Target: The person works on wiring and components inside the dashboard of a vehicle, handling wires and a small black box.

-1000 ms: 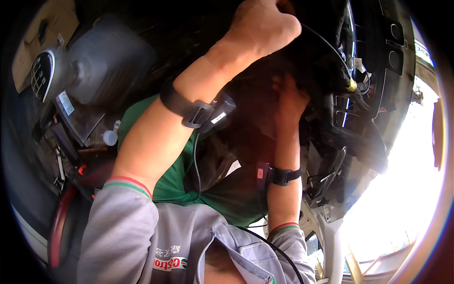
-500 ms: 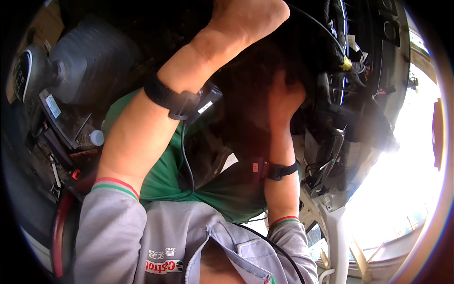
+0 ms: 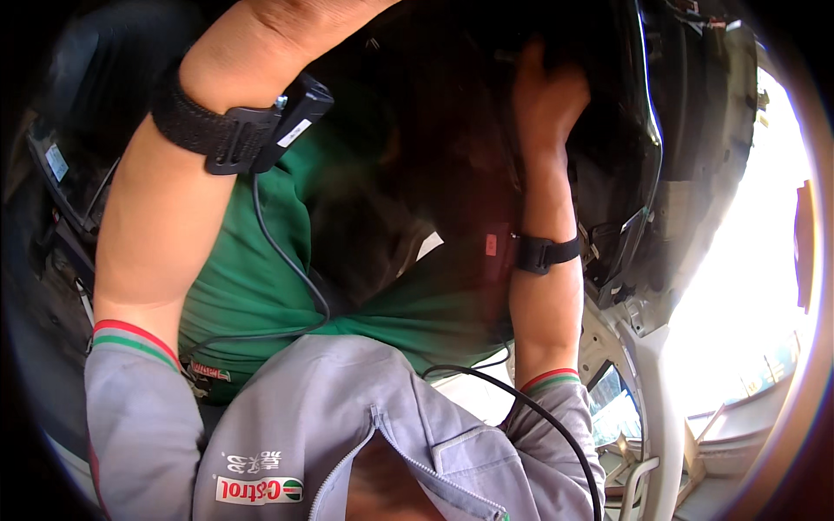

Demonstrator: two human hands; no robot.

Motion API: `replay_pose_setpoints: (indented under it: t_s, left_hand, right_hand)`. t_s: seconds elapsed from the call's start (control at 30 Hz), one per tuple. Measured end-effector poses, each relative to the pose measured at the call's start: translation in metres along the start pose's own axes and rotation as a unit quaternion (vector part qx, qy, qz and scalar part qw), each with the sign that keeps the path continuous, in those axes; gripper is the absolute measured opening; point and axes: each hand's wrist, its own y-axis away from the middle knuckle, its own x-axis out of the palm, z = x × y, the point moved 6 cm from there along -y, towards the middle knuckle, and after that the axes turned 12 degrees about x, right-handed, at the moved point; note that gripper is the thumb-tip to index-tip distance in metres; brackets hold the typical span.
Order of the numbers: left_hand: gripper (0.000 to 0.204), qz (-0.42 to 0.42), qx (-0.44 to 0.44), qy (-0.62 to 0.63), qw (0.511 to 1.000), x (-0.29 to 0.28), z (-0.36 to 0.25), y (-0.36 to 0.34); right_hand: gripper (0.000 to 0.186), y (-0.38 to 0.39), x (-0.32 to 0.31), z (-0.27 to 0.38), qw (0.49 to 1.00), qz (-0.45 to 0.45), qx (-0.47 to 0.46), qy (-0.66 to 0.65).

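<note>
My left hand (image 3: pixel 304 19) reaches up past the top edge, so only its wrist and lower part show and its fingers are cut off. My right hand (image 3: pixel 553 94) is raised in deep shadow, with its fingers looking curled, though blurred. Whatever it grips merges into the black around it. Just right of it, a large black panel (image 3: pixel 608 130) has a glossy edge running down its side; whether the hand touches it I cannot tell. Each forearm carries a strapped device: a black box (image 3: pixel 300 122) on the left and a dark reddish one (image 3: pixel 497 246) on the right.
Above my green-trousered legs (image 3: pixel 252 252) is a dark car footwell. At the left stands a dark trim piece with a label (image 3: pixel 56 162). A bright door opening (image 3: pixel 734 286) lies to the right, beside a pale door pillar (image 3: pixel 658 391). Black cables (image 3: pixel 560 434) cross my jacket.
My left arm has swung left and up, taking most of the hand out of view. My right hand has risen slightly rightward. Black panelling now covers the wiring with yellow tape seen earlier.
</note>
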Motion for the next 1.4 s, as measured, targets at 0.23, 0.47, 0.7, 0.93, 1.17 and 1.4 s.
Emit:
replay_pose_setpoints:
  t_s: [0.23, 0.47, 0.7, 0.93, 1.17, 1.4]
  left_hand:
    - [0.009, 0.136, 0.031, -0.067, 0.988, 0.018, -0.022, 0.015]
    - [0.023, 0.624, 0.063, 0.051, 0.778, 0.080, -0.050, 0.114]
    - [0.034, 0.265, -0.511, 0.323, 0.751, 0.107, -0.010, 0.149]
    - [0.033, 0.103, -0.618, 0.441, 0.643, 0.127, 0.007, 0.157]
    - [0.039, 0.030, -0.627, 0.449, 0.636, 0.126, 0.012, 0.156]
    - [0.031, 0.087, -0.611, 0.436, 0.655, 0.130, 0.020, 0.154]
  right_hand:
    - [0.041, -0.004, -0.012, -0.025, 0.996, -0.015, -0.037, -0.074]
    - [0.017, 0.000, -0.028, -0.004, 0.989, 0.040, -0.042, -0.136]
    - [0.028, -0.003, 0.000, 0.006, 0.992, 0.089, -0.085, -0.041]
    - [0.022, -0.004, 0.007, 0.007, 0.953, 0.090, 0.076, -0.279]
    - [0.023, 0.003, 0.007, 0.018, 0.927, 0.134, 0.140, -0.321]
    - [0.028, 0.004, 0.021, 0.010, 0.917, 0.161, 0.160, -0.328]
